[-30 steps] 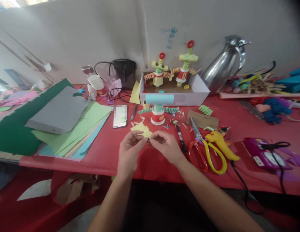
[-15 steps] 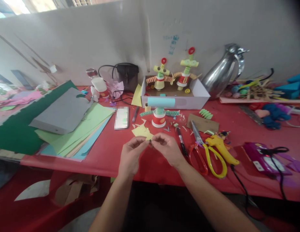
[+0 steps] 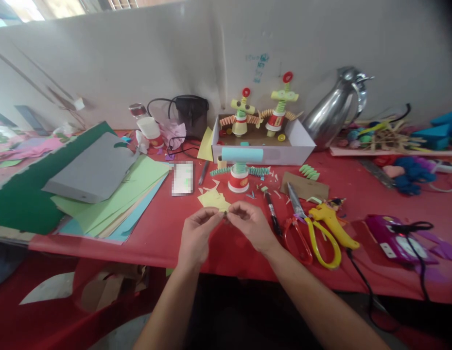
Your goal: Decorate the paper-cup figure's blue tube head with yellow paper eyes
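Pinching a tiny dark piece (image 3: 225,213) between the left hand (image 3: 197,233) and the right hand (image 3: 252,227), both closed on it. Holding it over the red table (image 3: 149,218), just in front of the yellow paper scraps (image 3: 211,198). Looking nearly black, speck-like. Mostly covered by the pinch; too small and blurred to judge for outline or material. Showing pale yellow alongside, impossible to assign to piece or scraps.

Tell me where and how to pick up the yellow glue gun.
Grip the yellow glue gun by its handle, probably coming from the near right: the handle slants that way, while the yellow scissor loop crowds its left. Mind the black cord at its end.
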Demonstrator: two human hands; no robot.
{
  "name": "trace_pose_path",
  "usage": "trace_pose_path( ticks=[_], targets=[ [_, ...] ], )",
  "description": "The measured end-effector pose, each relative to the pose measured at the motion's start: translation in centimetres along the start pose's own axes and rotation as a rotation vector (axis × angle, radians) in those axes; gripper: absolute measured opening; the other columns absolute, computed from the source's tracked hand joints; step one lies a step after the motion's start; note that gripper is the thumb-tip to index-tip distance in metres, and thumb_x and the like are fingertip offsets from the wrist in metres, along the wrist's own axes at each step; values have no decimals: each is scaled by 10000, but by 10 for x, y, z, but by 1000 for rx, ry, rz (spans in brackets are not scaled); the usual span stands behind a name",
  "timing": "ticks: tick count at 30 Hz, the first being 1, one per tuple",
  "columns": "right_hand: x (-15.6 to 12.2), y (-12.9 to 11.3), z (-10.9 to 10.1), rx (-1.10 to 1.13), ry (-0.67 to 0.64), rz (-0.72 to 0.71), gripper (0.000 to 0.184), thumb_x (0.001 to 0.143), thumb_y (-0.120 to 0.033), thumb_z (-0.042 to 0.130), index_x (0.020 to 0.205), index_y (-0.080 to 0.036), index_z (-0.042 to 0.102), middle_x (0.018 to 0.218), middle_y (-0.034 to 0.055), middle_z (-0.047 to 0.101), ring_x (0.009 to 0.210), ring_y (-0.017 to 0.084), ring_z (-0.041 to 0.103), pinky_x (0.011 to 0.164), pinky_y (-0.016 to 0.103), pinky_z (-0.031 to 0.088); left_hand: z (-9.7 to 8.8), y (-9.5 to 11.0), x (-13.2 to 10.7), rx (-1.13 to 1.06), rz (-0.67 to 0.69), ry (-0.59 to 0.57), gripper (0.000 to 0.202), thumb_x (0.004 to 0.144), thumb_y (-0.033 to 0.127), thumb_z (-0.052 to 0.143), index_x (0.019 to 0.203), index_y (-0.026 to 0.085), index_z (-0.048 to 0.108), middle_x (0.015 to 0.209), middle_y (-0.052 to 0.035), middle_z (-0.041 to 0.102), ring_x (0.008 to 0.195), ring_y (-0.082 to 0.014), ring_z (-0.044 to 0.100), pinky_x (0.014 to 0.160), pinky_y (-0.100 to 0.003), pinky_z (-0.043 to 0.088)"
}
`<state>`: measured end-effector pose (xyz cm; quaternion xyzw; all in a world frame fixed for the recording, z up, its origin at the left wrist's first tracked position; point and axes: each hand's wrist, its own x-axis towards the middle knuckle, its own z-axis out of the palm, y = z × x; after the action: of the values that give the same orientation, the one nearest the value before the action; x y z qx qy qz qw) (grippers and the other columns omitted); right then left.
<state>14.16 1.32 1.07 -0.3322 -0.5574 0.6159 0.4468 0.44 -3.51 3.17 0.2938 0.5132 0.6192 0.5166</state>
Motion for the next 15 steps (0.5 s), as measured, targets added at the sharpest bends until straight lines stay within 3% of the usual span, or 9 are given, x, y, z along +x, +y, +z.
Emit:
trace_pose_path(
  ticks=[11,13,15],
  targets=[
    [-1,-3,-3,-134,-19,-31,129,815,-338,627,782,-216,602,717,-6,629,676,159,605,641,290,494,-1,-3,3,-24,-32,6,194,638,260,865,761,161,752,738,-16,698,722,-110,627,747,-229,502],
    [-11,-10,-15,-324,0,-55,101,838,-303,612,885,-216,629,777,19,661,725,184,628,676,316,503,-3,-2,4,-62,-63,24,195,631,256,870,747,154,751,723,-13,691,703,-96,617,718,-211,494],
    [-27,-16,-32,-789,91,-98,171,871,-248,564,1025,-205,624,830,61,673,755,225,640,700,362,501,-6,-1,6,-113,-93,34,192,624,246,875,721,142,746,716,-15,686,691,-84,611,691,-194,486]
  ],
)
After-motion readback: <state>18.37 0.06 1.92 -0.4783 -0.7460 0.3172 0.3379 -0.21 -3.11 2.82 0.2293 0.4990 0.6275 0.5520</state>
